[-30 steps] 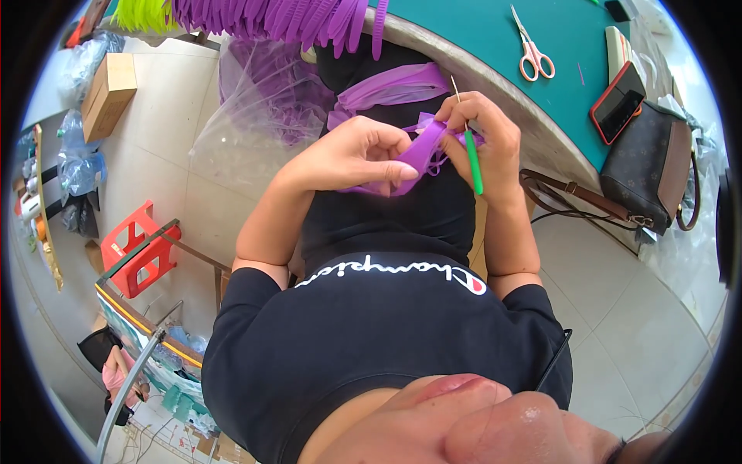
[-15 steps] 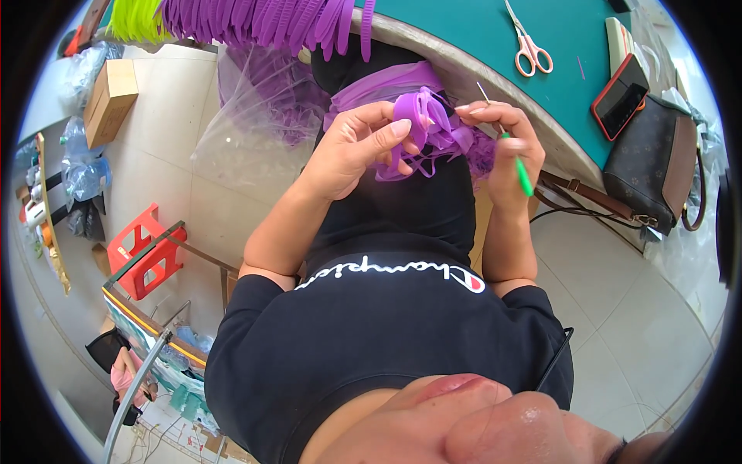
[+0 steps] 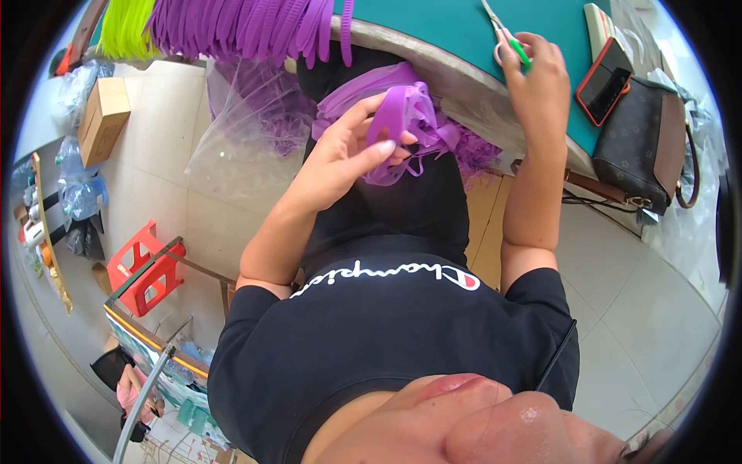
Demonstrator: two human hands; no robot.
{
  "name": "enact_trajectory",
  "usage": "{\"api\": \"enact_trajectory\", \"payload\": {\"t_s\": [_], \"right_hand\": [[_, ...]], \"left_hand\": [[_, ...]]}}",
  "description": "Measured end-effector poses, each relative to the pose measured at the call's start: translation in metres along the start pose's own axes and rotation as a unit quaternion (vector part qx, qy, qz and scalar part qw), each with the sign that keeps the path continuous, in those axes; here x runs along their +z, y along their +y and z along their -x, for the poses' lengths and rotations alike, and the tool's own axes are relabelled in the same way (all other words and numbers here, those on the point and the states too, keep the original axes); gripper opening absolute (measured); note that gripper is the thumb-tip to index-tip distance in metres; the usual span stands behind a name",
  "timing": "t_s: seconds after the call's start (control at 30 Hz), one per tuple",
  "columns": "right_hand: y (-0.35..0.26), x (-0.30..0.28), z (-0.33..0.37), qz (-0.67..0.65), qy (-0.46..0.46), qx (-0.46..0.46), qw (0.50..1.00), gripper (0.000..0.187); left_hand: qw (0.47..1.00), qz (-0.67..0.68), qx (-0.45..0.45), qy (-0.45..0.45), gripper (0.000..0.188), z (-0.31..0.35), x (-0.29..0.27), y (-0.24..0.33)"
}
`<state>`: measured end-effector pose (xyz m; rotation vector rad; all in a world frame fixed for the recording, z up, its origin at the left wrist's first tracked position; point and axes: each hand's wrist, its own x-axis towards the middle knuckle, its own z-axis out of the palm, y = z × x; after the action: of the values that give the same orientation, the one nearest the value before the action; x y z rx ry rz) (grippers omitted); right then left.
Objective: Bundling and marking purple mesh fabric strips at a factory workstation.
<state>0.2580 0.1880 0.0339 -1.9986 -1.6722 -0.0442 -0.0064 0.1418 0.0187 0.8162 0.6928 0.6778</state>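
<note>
In my left hand (image 3: 352,151) is a looped purple rubbery strap (image 3: 392,112), gripped between thumb and fingers above my lap. Loose purple strips (image 3: 437,135) bunch beside it. My right hand (image 3: 541,73) reaches over the teal tabletop, its fingers curled round the green handle of a small tool (image 3: 519,52). The tool's thin metal shaft cannot be made out now. Pink-handled scissors (image 3: 498,35) lie right at those fingertips, their handles partly covered by the hand; whether the fingers touch them I cannot tell.
Purple straps (image 3: 247,27) and lime-green ones (image 3: 127,27) hang over the table's edge at upper left. A phone (image 3: 604,81) in a red case and a brown handbag (image 3: 643,151) are at right. A clear bag (image 3: 247,124) of purple scraps and a red stool (image 3: 147,267) stand left.
My right hand has moved from beside the purple strap up and right to the scissors, taking the green-handled tool along. My left hand keeps the strap, shifted slightly left and down.
</note>
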Motion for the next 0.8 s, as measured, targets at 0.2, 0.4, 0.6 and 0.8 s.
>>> {"api": "enact_trajectory", "payload": {"t_s": [0.2,0.4,0.6,0.8], "right_hand": [[0.005,-0.011,-0.003,0.048,-0.102,-0.017,0.993,0.028],[-0.004,-0.032,0.016,-0.048,-0.138,-0.006,0.989,0.021],[-0.024,-0.025,0.084,-0.639,-0.299,0.146,0.693,0.037],[-0.017,-0.007,0.127,-0.647,-0.416,0.182,0.613,0.044]], "left_hand": [[0.985,-0.15,-0.064,-0.053,0.033,0.007,-0.016,0.005],[0.987,-0.059,-0.136,-0.066,0.031,0.008,-0.014,0.009],[0.993,0.118,-0.012,-0.012,0.078,-0.003,0.005,0.011],[0.99,0.131,0.02,0.043,0.079,-0.009,0.006,-0.001]]}}
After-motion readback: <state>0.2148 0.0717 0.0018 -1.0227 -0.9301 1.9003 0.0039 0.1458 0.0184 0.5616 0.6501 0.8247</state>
